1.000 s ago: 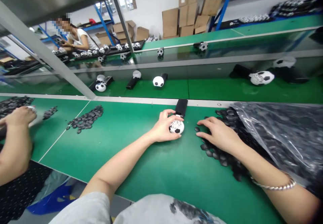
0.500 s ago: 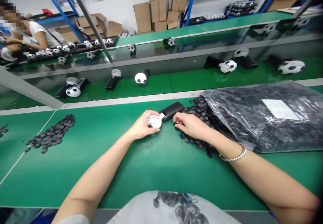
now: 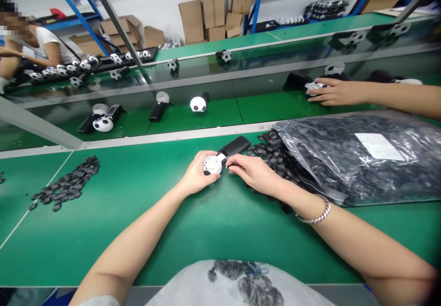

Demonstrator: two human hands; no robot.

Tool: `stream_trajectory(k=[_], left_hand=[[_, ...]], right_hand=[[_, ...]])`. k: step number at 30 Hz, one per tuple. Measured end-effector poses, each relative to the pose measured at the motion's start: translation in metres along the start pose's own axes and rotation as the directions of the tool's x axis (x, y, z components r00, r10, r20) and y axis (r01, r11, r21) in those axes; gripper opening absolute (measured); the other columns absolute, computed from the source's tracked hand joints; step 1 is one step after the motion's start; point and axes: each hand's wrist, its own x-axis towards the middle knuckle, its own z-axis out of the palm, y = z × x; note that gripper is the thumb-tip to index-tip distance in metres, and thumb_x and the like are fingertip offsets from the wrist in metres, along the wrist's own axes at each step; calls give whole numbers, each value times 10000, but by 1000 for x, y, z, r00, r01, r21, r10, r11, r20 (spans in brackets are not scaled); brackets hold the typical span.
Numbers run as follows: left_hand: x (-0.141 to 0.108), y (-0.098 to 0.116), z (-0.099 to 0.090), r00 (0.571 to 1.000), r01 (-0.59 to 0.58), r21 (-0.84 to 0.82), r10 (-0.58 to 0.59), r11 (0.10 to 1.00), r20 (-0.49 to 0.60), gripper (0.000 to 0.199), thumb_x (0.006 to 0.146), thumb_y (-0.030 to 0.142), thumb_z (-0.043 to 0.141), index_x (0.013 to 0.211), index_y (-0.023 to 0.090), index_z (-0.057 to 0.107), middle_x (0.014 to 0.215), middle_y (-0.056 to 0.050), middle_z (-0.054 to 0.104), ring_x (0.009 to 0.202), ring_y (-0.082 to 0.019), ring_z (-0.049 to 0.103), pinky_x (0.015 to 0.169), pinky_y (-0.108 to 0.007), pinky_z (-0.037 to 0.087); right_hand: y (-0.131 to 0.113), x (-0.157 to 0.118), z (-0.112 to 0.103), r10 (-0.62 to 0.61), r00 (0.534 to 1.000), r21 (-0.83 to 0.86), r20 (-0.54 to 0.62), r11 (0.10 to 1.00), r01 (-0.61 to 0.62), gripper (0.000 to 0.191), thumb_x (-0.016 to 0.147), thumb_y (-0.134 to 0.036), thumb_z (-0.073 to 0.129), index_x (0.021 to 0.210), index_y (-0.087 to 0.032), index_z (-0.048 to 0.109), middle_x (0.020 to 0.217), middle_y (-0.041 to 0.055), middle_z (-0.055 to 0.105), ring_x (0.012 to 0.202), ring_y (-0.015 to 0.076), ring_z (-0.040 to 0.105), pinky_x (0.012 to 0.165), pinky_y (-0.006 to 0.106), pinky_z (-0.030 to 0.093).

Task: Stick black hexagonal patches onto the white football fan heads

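Note:
My left hand (image 3: 199, 173) is wrapped round a white football-patterned piece (image 3: 212, 164), which is joined to a black handle (image 3: 235, 147) lying up and to the right. Just right of the ball, my right hand (image 3: 253, 170) has its thumb and forefinger pinched together; a small dark thing shows at the fingertips, too small to name. Beyond that hand, loose black pieces (image 3: 270, 145) spill from the mouth of a clear plastic bag (image 3: 337, 150).
Another pile of black pieces (image 3: 70, 183) lies on the green table (image 3: 165, 246) at left. Behind the rail, ball units such as this one (image 3: 198, 104) rest on a green belt (image 3: 220, 113). Another person's hand (image 3: 330, 91) touches one. A seated person (image 3: 44, 44) is at far left.
My right hand has moved left from the loose pieces toward the ball, fingertips pinched. Another person's arm has come in from the right over the belt. My left hand keeps its hold.

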Motion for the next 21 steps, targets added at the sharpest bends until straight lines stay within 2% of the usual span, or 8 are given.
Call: stream_trajectory(k=[3, 7, 12, 17, 21], left_hand=[[-1, 1, 2, 1000, -3, 15, 3, 1000, -19, 513, 620, 176, 649, 1101, 196, 473, 1114, -64, 516, 1007, -229, 523, 871, -374, 423], [-2, 0, 3, 1000, -10, 36, 11, 999, -20, 516, 622, 171, 646, 1105, 194, 467, 1112, -66, 517, 1010, -230, 525, 876, -377, 425], [-2, 0, 2, 999, -41, 10, 41, 999, 6, 522, 619, 166, 651, 1108, 202, 472, 1117, -57, 517, 1010, -225, 524, 879, -368, 423], [-2, 4, 1, 996, -64, -5, 64, 998, 61, 522, 612, 150, 644, 1105, 178, 478, 1110, -68, 513, 1002, -220, 522, 882, -355, 415], [-2, 4, 1, 993, -92, -13, 92, 996, 75, 522, 614, 146, 641, 1108, 177, 475, 1116, -69, 505, 1012, -213, 513, 891, -345, 407]], right_hand=[[-2, -1, 1, 64, 998, 59, 0, 996, -64, 136, 872, -215, 433, 979, -184, 511, 815, 26, 642, 704, 146, 600, 646, 254, 440], [-2, -1, 2, 50, 999, 101, -8, 994, -49, 165, 880, -214, 418, 1005, -184, 523, 881, 42, 652, 775, 155, 611, 688, 267, 447], [-2, 0, 4, -7, 985, 104, -173, 994, 25, 93, 821, -196, 520, 834, -178, 611, 859, 40, 619, 790, 145, 569, 727, 265, 434], [-2, 2, 9, 76, 994, 287, -81, 957, -50, 51, 795, -187, 557, 803, -170, 604, 778, 5, 630, 712, 123, 568, 677, 240, 435], [-2, 3, 10, 27, 998, 207, -48, 978, -16, 46, 779, -170, 579, 755, -162, 617, 742, 1, 606, 674, 111, 539, 643, 225, 405]])
